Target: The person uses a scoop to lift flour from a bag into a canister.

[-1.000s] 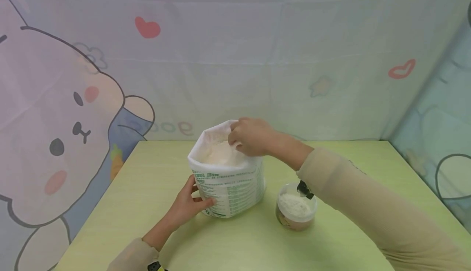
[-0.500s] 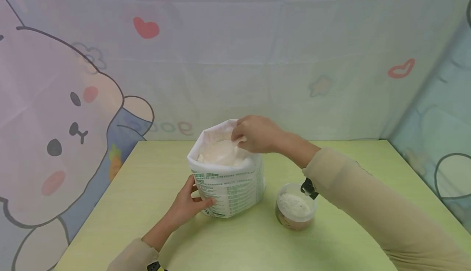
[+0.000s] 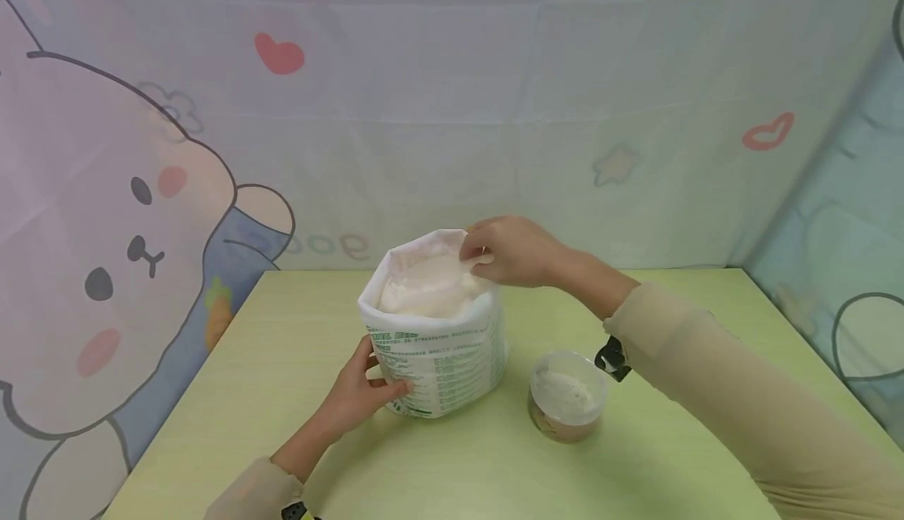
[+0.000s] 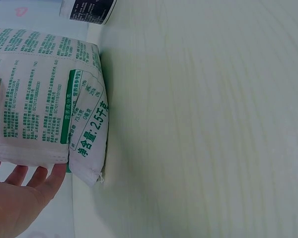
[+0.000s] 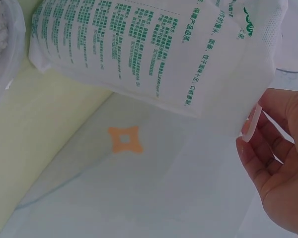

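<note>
A white flour bag (image 3: pixel 452 371) with green print stands on the table with its top folded open. White powder (image 3: pixel 417 292) shows inside. My left hand (image 3: pixel 356 394) grips the bag's lower left side, thumb in front and fingers round the back; the left wrist view shows the fingers against the bag (image 4: pixel 35 99). At the bag's far right rim, my right hand (image 3: pixel 519 252) pinches a thin white handle (image 5: pixel 252 124) between thumb and fingers. The handle's other end is hidden by the bag. To the right stands a clear round jar (image 3: pixel 565 418) part filled with white powder.
The pale yellow-green table (image 3: pixel 636 465) ends at a printed cloth backdrop (image 3: pixel 537 112) just behind the bag. My right sleeve (image 3: pixel 734 394) reaches over the table to the right of the jar. A side cloth (image 3: pixel 862 269) hangs along the right edge.
My right hand has shifted a little up and to the right along the bag's rim, baring more of the powder. The left hand and jar have stayed in place.
</note>
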Demonstrator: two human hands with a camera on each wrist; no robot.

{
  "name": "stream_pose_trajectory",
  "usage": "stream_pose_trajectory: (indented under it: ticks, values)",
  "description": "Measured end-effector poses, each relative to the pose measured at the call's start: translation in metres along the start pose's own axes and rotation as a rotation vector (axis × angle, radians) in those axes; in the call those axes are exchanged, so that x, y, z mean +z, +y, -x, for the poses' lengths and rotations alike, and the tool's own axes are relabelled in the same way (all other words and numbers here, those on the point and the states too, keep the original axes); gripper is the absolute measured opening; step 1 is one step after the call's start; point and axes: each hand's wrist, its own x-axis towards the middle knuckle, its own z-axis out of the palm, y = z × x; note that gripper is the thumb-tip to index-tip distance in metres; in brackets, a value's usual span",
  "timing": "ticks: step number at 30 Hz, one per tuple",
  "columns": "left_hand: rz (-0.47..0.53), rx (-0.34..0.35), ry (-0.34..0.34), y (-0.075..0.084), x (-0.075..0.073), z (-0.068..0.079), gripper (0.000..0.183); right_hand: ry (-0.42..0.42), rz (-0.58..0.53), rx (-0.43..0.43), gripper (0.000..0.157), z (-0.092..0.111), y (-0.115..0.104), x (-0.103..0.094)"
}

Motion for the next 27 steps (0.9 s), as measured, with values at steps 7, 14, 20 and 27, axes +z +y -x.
stream_pose_trajectory:
  ticks: [7,14,20,27]
  values:
    - [-0.006,0.006,-0.002,-0.001,-0.001,0.0,0.073,0.015,-0.034,0.014,0.014,0.005,0.005,-0.003]
    - [-0.01,0.028,-0.005,-0.001,-0.001,-0.001,0.072,0.027,-0.101,0.03,0.01,0.011,0.01,-0.008]
    - [-0.019,0.04,-0.005,-0.001,0.0,-0.001,0.071,0.043,-0.134,0.024,0.01,0.017,0.016,-0.01]
    - [-0.017,0.026,-0.004,-0.002,0.001,-0.002,0.071,0.033,-0.194,0.045,0.009,0.025,0.023,-0.017]
